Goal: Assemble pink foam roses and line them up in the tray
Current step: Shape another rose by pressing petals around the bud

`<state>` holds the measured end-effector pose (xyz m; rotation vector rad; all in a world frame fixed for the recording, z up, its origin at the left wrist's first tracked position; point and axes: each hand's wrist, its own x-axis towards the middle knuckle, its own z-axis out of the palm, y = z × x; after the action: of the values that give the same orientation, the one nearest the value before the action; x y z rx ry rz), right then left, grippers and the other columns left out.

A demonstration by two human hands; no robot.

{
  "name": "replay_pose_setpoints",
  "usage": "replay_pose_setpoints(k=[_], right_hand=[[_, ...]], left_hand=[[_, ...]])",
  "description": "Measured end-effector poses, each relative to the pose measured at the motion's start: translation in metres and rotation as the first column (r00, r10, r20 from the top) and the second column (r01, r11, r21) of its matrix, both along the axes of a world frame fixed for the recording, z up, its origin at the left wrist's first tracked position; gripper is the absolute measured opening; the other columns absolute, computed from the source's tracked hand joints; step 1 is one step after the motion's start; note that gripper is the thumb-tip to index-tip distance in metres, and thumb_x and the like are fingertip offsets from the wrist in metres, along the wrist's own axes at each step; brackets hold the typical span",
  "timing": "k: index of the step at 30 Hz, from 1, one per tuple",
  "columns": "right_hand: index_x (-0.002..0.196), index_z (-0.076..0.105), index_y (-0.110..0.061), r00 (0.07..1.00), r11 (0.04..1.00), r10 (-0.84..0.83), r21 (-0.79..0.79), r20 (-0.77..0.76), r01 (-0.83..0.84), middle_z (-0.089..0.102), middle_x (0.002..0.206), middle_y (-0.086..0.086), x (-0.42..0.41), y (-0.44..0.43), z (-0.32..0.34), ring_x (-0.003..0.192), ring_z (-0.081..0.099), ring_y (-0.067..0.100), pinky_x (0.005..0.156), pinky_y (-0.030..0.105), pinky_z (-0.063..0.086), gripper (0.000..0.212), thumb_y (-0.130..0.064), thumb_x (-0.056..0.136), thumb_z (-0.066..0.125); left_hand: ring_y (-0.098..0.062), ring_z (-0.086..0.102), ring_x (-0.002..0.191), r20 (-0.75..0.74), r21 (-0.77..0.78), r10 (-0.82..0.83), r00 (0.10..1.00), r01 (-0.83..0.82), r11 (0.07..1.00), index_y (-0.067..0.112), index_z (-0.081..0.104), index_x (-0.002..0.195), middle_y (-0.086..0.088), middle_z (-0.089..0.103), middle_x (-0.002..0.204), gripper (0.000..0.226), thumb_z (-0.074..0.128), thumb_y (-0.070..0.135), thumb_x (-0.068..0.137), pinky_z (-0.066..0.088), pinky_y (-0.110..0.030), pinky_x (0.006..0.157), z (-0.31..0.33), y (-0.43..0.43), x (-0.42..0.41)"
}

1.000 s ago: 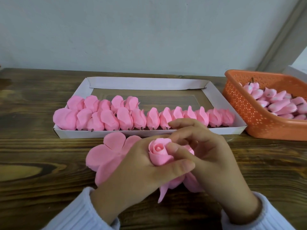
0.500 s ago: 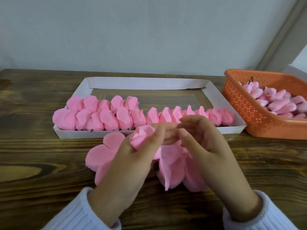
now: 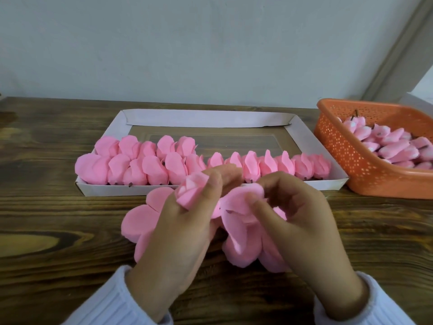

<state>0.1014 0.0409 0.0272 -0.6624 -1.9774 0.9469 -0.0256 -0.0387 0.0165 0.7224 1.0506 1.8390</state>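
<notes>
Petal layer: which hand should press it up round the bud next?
Probably the right hand: it pinches the petal layer just beside the bud, while the left hand is busy gripping that bud.

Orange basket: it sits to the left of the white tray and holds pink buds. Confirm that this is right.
Not right. The head view shows the orange basket to the right of the white tray, not to its left. The rest stands: it holds pink buds.
</notes>
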Motion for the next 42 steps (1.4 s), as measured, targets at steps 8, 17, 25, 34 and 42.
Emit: replay_pose_setpoints(k=[8,17,25,34,42], right_hand=[[0.084,0.064,-0.028,0.993,0.969,0.043,0.249,-0.114,-0.013,0.065,0.079,-0.016,0.001,-0.010,0.004,0.068,0.061,0.004,0.063,0.014,0.045,0.005,-0.023,0.085,0.066],[0.075,0.062,-0.024,0.985,0.971,-0.035,0.227,-0.170,0.074,0.061,0.066,-0.009,0.001,-0.014,0.003,0.057,0.058,0.009,0.055,0.019,0.045,0.011,-0.031,0.082,0.067],[0.078,0.067,-0.022,0.988,0.967,0.031,0.255,-0.149,0.009,0.064,0.068,-0.015,0.003,-0.014,0.004,0.062,0.061,0.004,0.061,0.011,0.043,0.007,-0.026,0.081,0.070],[0.100,0.066,-0.030,0.972,0.977,0.114,0.200,-0.204,-0.073,0.069,0.092,-0.015,0.001,-0.011,0.002,0.080,0.066,0.014,0.068,0.029,0.049,0.016,-0.022,0.087,0.064],[0.091,0.067,-0.027,0.999,0.996,0.048,-0.076,-0.014,-0.049,0.068,0.092,-0.012,-0.003,-0.006,-0.001,0.091,0.065,0.010,0.077,0.026,0.050,0.012,-0.031,0.083,0.059]], left_hand=[[0.014,0.057,0.051,-0.404,0.078,0.013,0.915,0.021,0.997,0.018,0.074,0.086,0.023,0.063,0.059,0.028,0.057,0.040,0.080,0.037,0.003,0.050,0.003,-0.004,0.005],[0.001,0.066,0.075,-0.541,0.079,-0.062,0.839,0.124,0.989,0.023,0.072,0.092,0.014,0.072,0.078,0.019,0.067,0.033,0.077,0.049,-0.011,0.066,0.004,-0.005,0.006],[-0.005,0.067,0.067,-0.559,0.063,-0.087,0.824,0.147,0.987,0.031,0.071,0.091,0.009,0.070,0.072,0.018,0.071,0.034,0.073,0.051,-0.015,0.064,0.003,-0.006,0.006],[0.003,0.067,0.080,-0.579,0.115,0.078,0.811,-0.013,0.993,0.041,0.073,0.087,0.020,0.073,0.081,0.016,0.061,0.040,0.077,0.048,-0.007,0.067,0.002,-0.006,0.007],[-0.039,0.065,0.095,-0.203,0.072,0.173,0.964,-0.161,0.984,0.024,0.067,0.063,-0.006,0.071,0.085,0.034,0.058,0.056,0.073,0.049,-0.057,0.091,-0.003,0.001,0.002]])
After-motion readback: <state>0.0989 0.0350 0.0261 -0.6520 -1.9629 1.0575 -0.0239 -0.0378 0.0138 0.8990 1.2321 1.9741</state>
